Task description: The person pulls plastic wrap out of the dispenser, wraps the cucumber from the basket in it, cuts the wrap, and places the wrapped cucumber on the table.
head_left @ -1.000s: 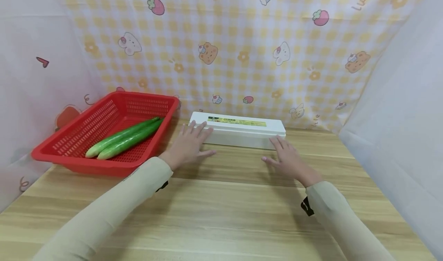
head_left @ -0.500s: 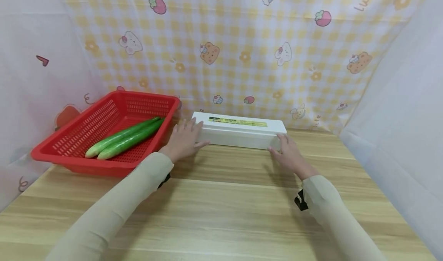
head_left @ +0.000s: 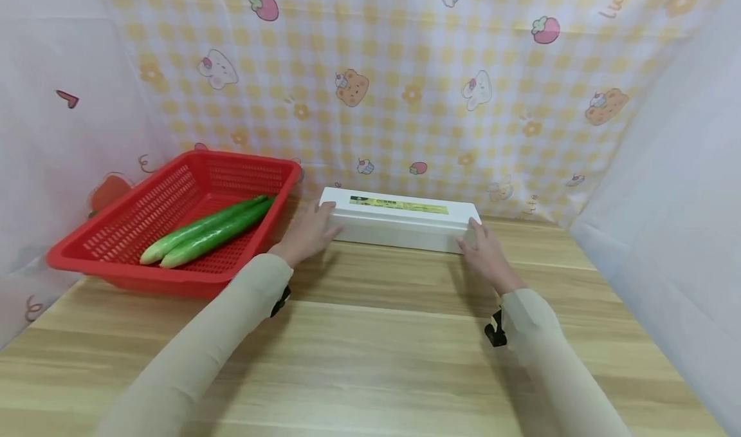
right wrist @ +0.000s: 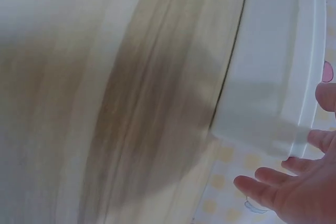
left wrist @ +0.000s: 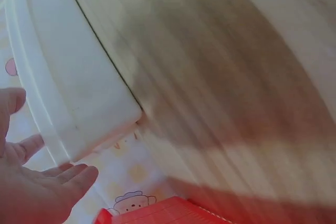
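Note:
A long white box (head_left: pixel 399 221) with a yellow label strip on its lid stands at the back of the wooden table; its kind cannot be read for certain. My left hand (head_left: pixel 307 234) is at the box's left end. In the left wrist view, the fingers (left wrist: pixel 79 177) reach past that end, loosely extended. Over at the right end is my right hand (head_left: pixel 489 257), its thumb near the front face. The right wrist view shows these fingers (right wrist: pixel 257 187) relaxed beside the corner, some seeming to touch it. Neither hand visibly grips the box.
A red plastic basket (head_left: pixel 156 284) stands to the left, close to my left forearm, with two cucumbers (head_left: pixel 214 234) inside. Behind the box hangs a yellow checked cloth (head_left: pixel 405 128). White cloth (head_left: pixel 660 186) closes off the right side of the wooden table (head_left: pixel 382 360).
My left hand has slid left and my right hand has shifted slightly right and inward, from in front of the box to its two ends. The box has hardly moved.

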A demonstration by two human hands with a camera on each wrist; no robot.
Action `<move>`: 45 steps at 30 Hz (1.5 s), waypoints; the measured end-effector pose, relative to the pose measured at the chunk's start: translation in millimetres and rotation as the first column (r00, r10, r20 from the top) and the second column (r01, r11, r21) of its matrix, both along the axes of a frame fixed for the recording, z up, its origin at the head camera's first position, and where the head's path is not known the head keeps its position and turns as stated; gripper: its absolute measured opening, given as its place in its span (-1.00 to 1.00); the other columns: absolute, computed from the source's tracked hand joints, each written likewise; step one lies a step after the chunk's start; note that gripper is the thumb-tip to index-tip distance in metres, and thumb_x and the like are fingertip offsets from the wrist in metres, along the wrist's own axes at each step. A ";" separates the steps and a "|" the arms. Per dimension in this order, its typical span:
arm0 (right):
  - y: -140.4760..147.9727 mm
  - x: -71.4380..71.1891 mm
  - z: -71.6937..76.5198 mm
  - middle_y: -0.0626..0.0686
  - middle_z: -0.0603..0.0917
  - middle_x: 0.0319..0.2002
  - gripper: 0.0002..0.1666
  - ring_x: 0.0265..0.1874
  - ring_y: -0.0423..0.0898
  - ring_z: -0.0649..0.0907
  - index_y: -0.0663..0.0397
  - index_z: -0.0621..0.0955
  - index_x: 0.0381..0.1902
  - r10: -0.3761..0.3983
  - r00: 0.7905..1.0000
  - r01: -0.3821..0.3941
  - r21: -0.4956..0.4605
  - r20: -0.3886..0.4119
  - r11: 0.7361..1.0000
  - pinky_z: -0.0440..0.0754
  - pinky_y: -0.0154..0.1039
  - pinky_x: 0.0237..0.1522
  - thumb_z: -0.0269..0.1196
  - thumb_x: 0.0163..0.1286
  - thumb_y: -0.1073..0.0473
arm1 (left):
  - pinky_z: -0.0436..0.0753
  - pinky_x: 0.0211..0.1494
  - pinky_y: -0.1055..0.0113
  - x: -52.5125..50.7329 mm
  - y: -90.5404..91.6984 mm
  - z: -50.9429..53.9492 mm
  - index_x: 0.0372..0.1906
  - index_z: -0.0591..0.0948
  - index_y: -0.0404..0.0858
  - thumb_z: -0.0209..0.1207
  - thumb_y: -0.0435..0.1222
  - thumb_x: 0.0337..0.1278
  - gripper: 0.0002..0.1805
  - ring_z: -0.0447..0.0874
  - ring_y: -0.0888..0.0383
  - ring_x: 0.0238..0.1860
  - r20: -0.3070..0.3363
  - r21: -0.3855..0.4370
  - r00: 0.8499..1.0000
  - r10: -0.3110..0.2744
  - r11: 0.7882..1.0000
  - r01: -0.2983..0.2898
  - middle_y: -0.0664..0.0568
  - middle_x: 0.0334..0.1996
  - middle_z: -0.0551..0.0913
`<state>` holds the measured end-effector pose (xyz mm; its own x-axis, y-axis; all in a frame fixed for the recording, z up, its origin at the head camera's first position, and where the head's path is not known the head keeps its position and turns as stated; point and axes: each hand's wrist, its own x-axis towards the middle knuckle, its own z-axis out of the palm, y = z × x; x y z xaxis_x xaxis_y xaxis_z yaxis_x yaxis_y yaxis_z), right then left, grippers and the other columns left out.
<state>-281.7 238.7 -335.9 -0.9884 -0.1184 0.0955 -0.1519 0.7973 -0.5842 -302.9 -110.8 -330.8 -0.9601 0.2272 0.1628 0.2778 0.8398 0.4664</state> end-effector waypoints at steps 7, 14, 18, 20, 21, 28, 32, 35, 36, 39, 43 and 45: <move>1.7 -1.4 3.8 0.48 -0.07 0.37 -0.23 0.34 0.41 0.03 0.31 -0.10 0.42 -0.034 0.999 0.034 0.005 0.011 0.999 0.00 0.26 0.32 -0.10 0.48 0.01 | 0.26 0.34 -0.01 -9.1 3.5 9.1 0.20 0.39 -0.33 -0.08 -0.20 0.28 -0.55 0.27 -0.13 0.26 0.005 0.082 0.999 0.035 0.996 -0.035 -0.24 0.20 0.40; 1.1 -0.8 4.2 0.50 -0.03 0.35 -0.23 0.32 0.42 0.07 0.33 -0.06 0.42 -0.025 0.999 0.025 0.023 0.024 0.999 0.03 0.27 0.31 -0.11 0.48 -0.02 | 0.30 0.32 -0.01 -8.5 1.3 8.1 0.18 0.42 -0.33 -0.11 -0.26 0.22 -0.55 0.29 -0.11 0.22 0.013 0.087 0.999 0.049 0.995 -0.050 -0.22 0.18 0.42; 2.6 1.8 4.7 0.49 -0.01 0.35 -0.21 0.31 0.43 0.10 0.32 -0.06 0.42 -0.025 0.999 0.023 0.044 0.038 0.999 0.07 0.29 0.29 -0.11 0.47 -0.05 | 0.32 0.30 -0.01 -7.5 1.2 7.5 0.19 0.41 -0.31 -0.10 -0.27 0.21 -0.54 0.29 -0.11 0.21 0.030 0.090 0.999 0.044 0.995 -0.046 -0.21 0.18 0.41; 3.8 2.7 5.5 0.49 -0.01 0.35 -0.21 0.30 0.43 0.10 0.33 -0.06 0.42 -0.025 0.999 0.024 0.050 0.035 0.998 0.07 0.29 0.28 -0.11 0.47 -0.06 | 0.33 0.29 -0.02 -7.5 1.8 8.2 0.20 0.41 -0.32 -0.10 -0.27 0.21 -0.54 0.29 -0.11 0.21 0.028 0.091 0.999 0.034 0.995 -0.036 -0.21 0.18 0.41; 4.1 3.4 6.1 0.49 -0.01 0.35 -0.21 0.30 0.44 0.10 0.33 -0.06 0.42 -0.026 0.999 0.024 0.050 0.033 0.998 0.07 0.29 0.28 -0.11 0.47 -0.05 | 0.34 0.29 -0.01 -7.6 2.1 8.5 0.20 0.41 -0.31 -0.09 -0.27 0.20 -0.54 0.29 -0.11 0.20 0.027 0.091 0.999 0.033 0.995 -0.035 -0.21 0.18 0.41; 2.9 6.7 7.7 0.52 0.00 0.34 -0.21 0.30 0.44 0.10 0.37 -0.03 0.40 -0.016 0.999 0.015 0.048 0.035 0.999 0.07 0.29 0.29 -0.08 0.46 -0.03 | 0.36 0.28 -0.01 -4.0 -0.1 9.0 0.21 0.40 -0.30 -0.08 -0.27 0.18 -0.53 0.29 -0.08 0.20 0.058 0.094 0.997 0.041 0.995 -0.047 -0.18 0.20 0.41; 0.3 9.1 8.7 0.53 0.02 0.32 -0.21 0.28 0.45 0.12 0.39 -0.02 0.39 -0.012 1.000 0.011 0.054 0.021 0.998 0.09 0.29 0.28 -0.07 0.46 -0.02 | 0.35 0.28 0.00 0.1 -2.1 9.2 0.24 0.38 -0.29 -0.10 -0.26 0.20 -0.51 0.29 -0.08 0.21 0.065 0.102 0.997 0.045 0.993 -0.052 -0.17 0.23 0.38; -0.9 10.3 9.0 0.54 0.03 0.31 -0.22 0.28 0.45 0.13 0.41 -0.01 0.39 -0.014 1.000 0.013 0.052 0.015 0.999 0.10 0.29 0.27 -0.07 0.46 -0.01 | 0.35 0.29 0.01 2.3 -3.1 10.0 0.24 0.38 -0.29 -0.10 -0.26 0.20 -0.51 0.29 -0.07 0.21 0.066 0.102 0.997 0.043 0.994 -0.050 -0.16 0.23 0.37; -1.2 10.4 9.1 0.54 0.03 0.31 -0.22 0.28 0.45 0.13 0.41 -0.01 0.38 -0.014 1.000 0.013 0.051 0.012 0.999 0.10 0.29 0.28 -0.07 0.46 -0.01 | 0.35 0.29 0.02 2.8 -3.3 10.5 0.23 0.38 -0.29 -0.10 -0.26 0.20 -0.51 0.29 -0.06 0.20 0.067 0.102 0.997 0.043 0.993 -0.050 -0.16 0.23 0.37; -0.9 10.1 9.0 0.55 0.05 0.30 -0.23 0.26 0.45 0.15 0.44 0.00 0.37 -0.012 1.000 0.012 0.061 0.005 0.998 0.11 0.28 0.27 -0.07 0.46 0.00 | 0.35 0.29 0.02 1.9 -3.7 10.8 0.22 0.40 -0.29 -0.10 -0.26 0.20 -0.53 0.30 -0.06 0.21 0.057 0.097 0.998 0.042 0.994 -0.047 -0.16 0.22 0.39; 0.5 9.3 9.8 0.56 0.07 0.28 -0.24 0.25 0.46 0.16 0.45 0.01 0.37 -0.011 1.000 0.011 0.065 0.000 0.998 0.12 0.29 0.26 -0.07 0.46 0.02 | 0.35 0.29 0.02 0.1 -3.0 9.2 0.22 0.41 -0.28 -0.09 -0.26 0.20 -0.53 0.30 -0.05 0.21 0.049 0.096 0.998 0.045 0.994 -0.049 -0.15 0.22 0.40; 1.2 8.6 10.6 0.55 0.07 0.29 -0.25 0.26 0.45 0.15 0.44 0.02 0.37 -0.009 1.000 0.009 0.056 0.008 0.998 0.12 0.28 0.27 -0.06 0.45 0.03 | 0.37 0.28 0.02 0.6 -2.6 8.3 0.23 0.39 -0.28 -0.08 -0.25 0.21 -0.52 0.30 -0.05 0.20 0.053 0.100 0.998 0.047 0.994 -0.052 -0.15 0.22 0.39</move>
<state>-273.1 239.8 -325.4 -0.9901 -0.1145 0.0812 -0.1402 0.8299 -0.5400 -302.3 -113.4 -322.4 -0.9773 0.1643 0.1336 0.2113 0.7997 0.5621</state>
